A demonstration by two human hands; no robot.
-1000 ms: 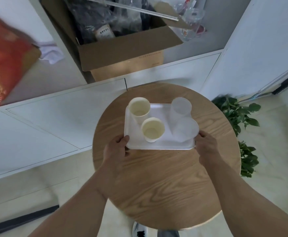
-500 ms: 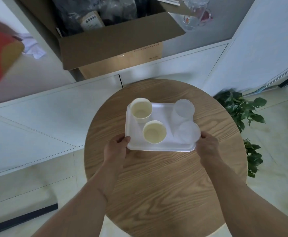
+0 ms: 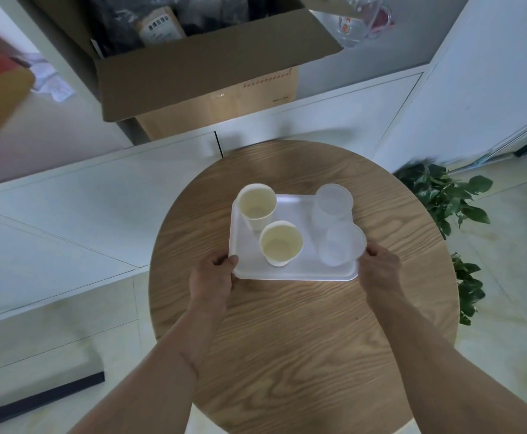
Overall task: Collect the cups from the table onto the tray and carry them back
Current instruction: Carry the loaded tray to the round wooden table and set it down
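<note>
tray (image 3: 293, 270), white and shallow, on the round wooden surface (image 3: 302, 339), gripped at both near corners. left hand (image 3: 213, 278): thumb over the rim, the other fingers curled beneath the corner, pinching the tray edge. right hand (image 3: 379, 270): closed likewise on the opposite corner, though the fingers under the rim are hidden and their hold can only be inferred.

load, reckoned from the fingers: near paper cup (image 3: 281, 242) just beyond the left thumb; far paper cup (image 3: 256, 205) beyond it, at the far left corner. near clear plastic cup (image 3: 342, 244) just beside the right thumb, far clear plastic cup (image 3: 333, 205) behind it. all four stand upright and appear empty. no cup remains loose on the surface, so collection looks finished and carrying is the step in hand.

hazards: the cups are light and tall, so an uneven lift by the two hands would tilt the tray and slide or topple them. the near clear cup sits at the very rim and would go first. a corner-only hold gives little margin for a thin tray to flex.
</note>
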